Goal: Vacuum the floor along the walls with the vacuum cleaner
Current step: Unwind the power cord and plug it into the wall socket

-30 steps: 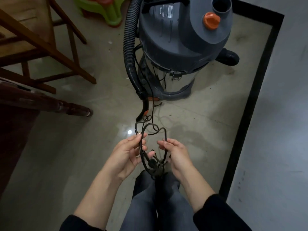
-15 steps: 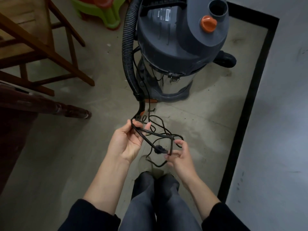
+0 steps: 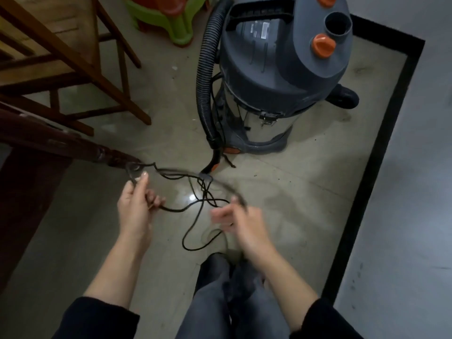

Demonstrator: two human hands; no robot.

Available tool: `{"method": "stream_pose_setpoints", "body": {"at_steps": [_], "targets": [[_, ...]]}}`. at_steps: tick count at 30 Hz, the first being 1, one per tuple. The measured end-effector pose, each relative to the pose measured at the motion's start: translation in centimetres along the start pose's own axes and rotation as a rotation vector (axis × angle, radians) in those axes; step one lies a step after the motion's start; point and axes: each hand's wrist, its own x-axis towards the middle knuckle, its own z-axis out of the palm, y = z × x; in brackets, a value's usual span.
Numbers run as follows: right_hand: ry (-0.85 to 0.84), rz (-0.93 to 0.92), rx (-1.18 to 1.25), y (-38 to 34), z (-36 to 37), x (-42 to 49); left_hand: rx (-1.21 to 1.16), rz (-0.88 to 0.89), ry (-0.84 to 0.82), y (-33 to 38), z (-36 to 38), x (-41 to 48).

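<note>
Both hands pinch the tangled black cord (image 3: 195, 189): left hand (image 3: 134, 206) and right hand (image 3: 242, 223), near the vacuum cleaner (image 3: 281, 69).

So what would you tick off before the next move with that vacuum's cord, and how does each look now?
1. Power cord untangled: not ok, loops cross between the hands.
2. Left hand grip on it: ok, pinching a loop.
3. Right hand grip: ok, curled round it, though blurred.
4. Plug found: cannot tell.
5. Vacuum cleaner upright on the floor: ok.
</note>
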Motion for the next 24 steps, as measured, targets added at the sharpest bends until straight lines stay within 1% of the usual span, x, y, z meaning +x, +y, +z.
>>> {"method": "stream_pose_setpoints", "body": {"at_steps": [2,3,4,5,6,7,9,11,12,15,16,17,18,20,21,22,23,24], "targets": [[0.193,-0.023,0.21,-1.7,-2.1,1.0,0.101,0.096,0.114,1.0,-2.4,0.8],[0.281,-0.039,0.247,-2.2,-3.3,1.5,0.213,0.169,0.167,1.7,-3.6,1.0],[0.352,-0.042,0.239,-2.4,-4.4,2.0,0.377,0.258,0.196,2.4,-4.9,1.3],[0.395,-0.034,0.204,-2.6,-5.1,2.4,0.544,0.339,0.187,2.9,-6.3,1.6],[0.42,-0.019,0.149,-2.5,-5.4,2.7,0.71,0.374,0.163,3.3,-7.6,1.9],[0.431,0.001,0.091,-2.3,-5.4,2.8,0.865,0.367,0.141,3.4,-8.9,2.2],[0.417,0.033,-0.029,-1.9,-4.5,2.7,1.124,0.316,0.068,3.2,-10.8,2.4],[0.374,0.034,-0.168,-1.5,-3.0,2.0,1.272,0.224,-0.01,2.6,-12.0,2.2],[0.34,0.025,-0.246,-1.4,-2.2,1.5,1.331,0.164,-0.022,2.4,-12.3,2.0],[0.201,-0.016,-0.539,-1.8,0.4,-0.4,1.489,-0.127,0.075,1.9,-13.6,0.9],[0.156,-0.051,-0.645,-2.1,1.3,-1.1,1.456,-0.237,0.09,2.0,-14.0,0.4],[0.121,-0.085,-0.747,-2.5,2.1,-1.7,1.355,-0.334,0.086,2.3,-14.3,-0.2],[0.097,-0.118,-0.841,-2.9,2.9,-2.3,1.172,-0.417,0.096,2.9,-14.4,-0.7],[0.08,-0.144,-0.998,-3.6,4.4,-3.0,0.636,-0.502,0.226,4.0,-15.2,-1.3],[0.076,-0.135,-1.04,-3.9,5.2,-3.2,0.418,-0.482,0.303,4.5,-16.1,-1.3],[0.067,-0.121,-1.045,-4.2,5.9,-3.2,0.282,-0.439,0.378,5.0,-17.0,-1.2],[0.055,-0.105,-1.026,-4.5,6.6,-3.1,0.218,-0.382,0.443,5.5,-18.1,-1.2],[0.049,-0.099,-0.997,-4.9,7.3,-3.1,0.228,-0.314,0.505,6.1,-19.1,-1.4]]}}
